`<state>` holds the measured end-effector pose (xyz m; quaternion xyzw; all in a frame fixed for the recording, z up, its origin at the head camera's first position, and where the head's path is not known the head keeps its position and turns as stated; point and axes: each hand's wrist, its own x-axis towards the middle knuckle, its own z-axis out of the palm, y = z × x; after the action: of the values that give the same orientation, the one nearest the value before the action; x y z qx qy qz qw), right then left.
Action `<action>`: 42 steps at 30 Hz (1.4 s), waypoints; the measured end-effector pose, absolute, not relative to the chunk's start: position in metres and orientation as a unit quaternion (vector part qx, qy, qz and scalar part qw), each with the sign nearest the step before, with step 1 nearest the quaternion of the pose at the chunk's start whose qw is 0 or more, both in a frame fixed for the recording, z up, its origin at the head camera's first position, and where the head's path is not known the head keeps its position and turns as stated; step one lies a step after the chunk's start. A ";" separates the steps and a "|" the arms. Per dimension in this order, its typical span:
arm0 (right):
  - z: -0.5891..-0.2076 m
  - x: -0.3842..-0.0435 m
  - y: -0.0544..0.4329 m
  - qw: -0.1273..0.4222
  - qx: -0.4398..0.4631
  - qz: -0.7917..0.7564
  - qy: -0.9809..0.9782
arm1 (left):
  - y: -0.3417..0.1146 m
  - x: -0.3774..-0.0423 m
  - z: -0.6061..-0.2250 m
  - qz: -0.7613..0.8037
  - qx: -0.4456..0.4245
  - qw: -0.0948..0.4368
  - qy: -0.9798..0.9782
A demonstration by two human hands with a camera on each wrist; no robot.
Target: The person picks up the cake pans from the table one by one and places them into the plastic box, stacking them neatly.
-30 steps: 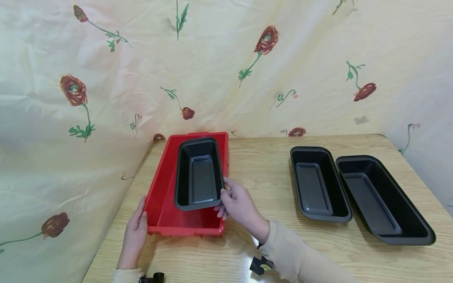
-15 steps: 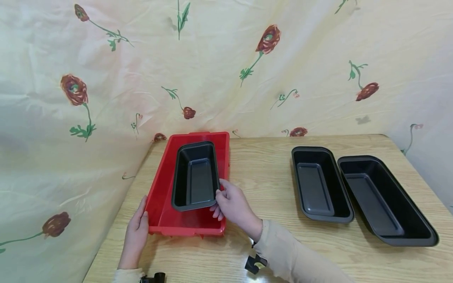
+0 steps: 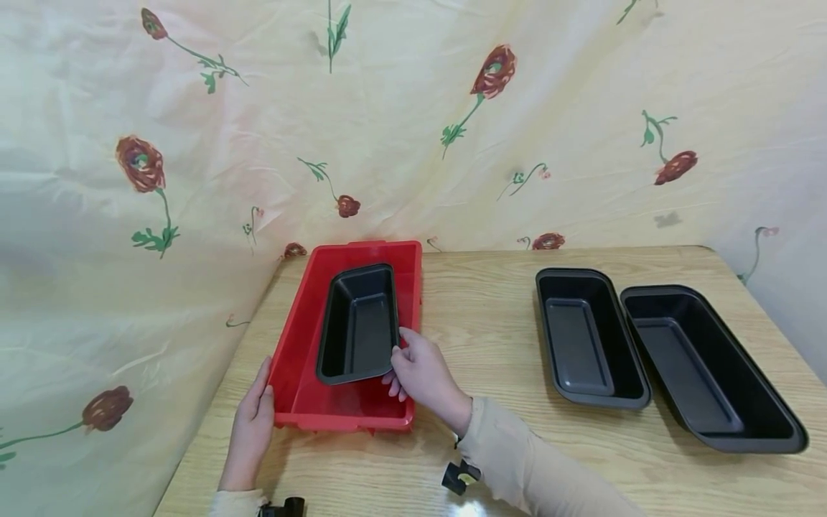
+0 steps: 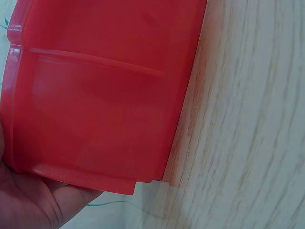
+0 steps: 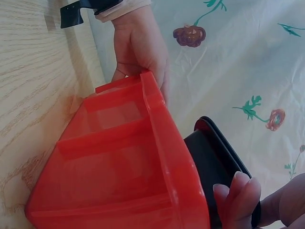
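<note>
Black loaf pan (image 3: 359,323): left of centre in the head view, over the red plastic tray (image 3: 293,388); whether it touches the bottom, you can't tell.
Right hand (image 3: 428,373): your thumb and fingers pinch the pan's lower right corner.
Left hand (image 3: 250,424): you hold the tray's lower left corner.
Spare pans: a narrower pan (image 3: 584,337) and a wider pan (image 3: 698,366), side by side at right.
Wood-grain table (image 3: 478,301): beneath everything.
Poppy-print cloth (image 3: 400,122): across the top.
</note>
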<state>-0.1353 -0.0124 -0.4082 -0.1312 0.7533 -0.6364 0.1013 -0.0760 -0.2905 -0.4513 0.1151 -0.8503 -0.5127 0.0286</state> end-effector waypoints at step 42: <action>-0.412 -0.144 -0.016 0.153 -0.106 -0.589 0.787 | -0.289 -0.076 -0.454 -0.509 0.116 0.031 -0.852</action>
<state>-0.1439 -0.0161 -0.4124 -0.1056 0.7867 -0.5887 0.1527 -0.0762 -0.2894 -0.4537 0.1159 -0.8524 -0.5089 0.0311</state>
